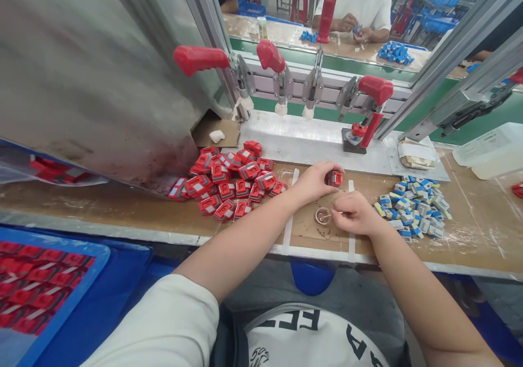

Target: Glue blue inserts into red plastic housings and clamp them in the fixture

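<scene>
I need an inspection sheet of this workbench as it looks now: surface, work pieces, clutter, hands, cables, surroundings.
Surface: brown bench with white tape strips; pale plate at the back.
Job's things: one red part in the left hand; a small round dish beside the right hand.
Clutter: red pile to the left, blue pile to the right, white tape roll, clear tub.
Grippers: left hand shut on the red part; right hand pinches a thin stick over the dish.
Cables: nothing seen.
Surroundings: red-handled clamps on a rail, metal chute at left, blue tray of red parts below, another person at the far bench.
</scene>
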A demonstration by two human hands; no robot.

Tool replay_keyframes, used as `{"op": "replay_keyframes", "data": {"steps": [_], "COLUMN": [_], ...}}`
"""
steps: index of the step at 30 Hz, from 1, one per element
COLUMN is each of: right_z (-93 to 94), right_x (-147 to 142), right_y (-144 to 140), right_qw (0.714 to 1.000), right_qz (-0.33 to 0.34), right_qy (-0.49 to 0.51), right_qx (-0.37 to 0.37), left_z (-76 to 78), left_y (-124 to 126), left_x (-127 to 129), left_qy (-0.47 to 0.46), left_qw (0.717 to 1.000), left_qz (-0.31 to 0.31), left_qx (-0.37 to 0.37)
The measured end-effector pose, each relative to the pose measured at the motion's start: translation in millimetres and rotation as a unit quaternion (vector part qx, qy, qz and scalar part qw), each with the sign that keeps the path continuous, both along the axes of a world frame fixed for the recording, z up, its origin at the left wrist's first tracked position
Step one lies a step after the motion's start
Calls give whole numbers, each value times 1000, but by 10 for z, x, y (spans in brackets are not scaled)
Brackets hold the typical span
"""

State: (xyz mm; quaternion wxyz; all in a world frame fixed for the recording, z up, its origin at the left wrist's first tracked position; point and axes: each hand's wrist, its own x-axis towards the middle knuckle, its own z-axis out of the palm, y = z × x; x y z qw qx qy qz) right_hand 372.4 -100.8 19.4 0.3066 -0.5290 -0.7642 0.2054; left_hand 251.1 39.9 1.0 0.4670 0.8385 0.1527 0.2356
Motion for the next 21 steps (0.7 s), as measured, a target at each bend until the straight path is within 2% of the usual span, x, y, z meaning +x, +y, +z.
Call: {"op": "replay_keyframes", "data": {"steps": [2, 3, 6, 8, 14, 21], "right_z": [-13, -22, -55, -68, -48, -62], "right_x": [50, 76, 142, 165, 160, 172], "right_y": [-11, -11, 23, 60, 130, 138], "right_qw": [996, 989, 932, 904, 913, 921], "right_qz": [-68, -126, -320, -384, -383, -365], "right_qy": [40, 63, 123, 143, 118, 119], "right_qx": [30, 53, 113, 119, 77, 65], "left_z": [-5, -7, -11, -7, 22, 2], "left_y": [2, 2, 0, -2, -10, -7], "left_x": [0, 0, 1, 4, 6, 8], "left_qy": [-2, -1, 9, 19, 31, 36], "left_qw": [1000, 1000, 1000, 1000, 1000, 999], "left_qz": [-1, -1, 0, 0, -2, 4], "left_qx": [-6, -7, -11, -12, -4, -8]}}
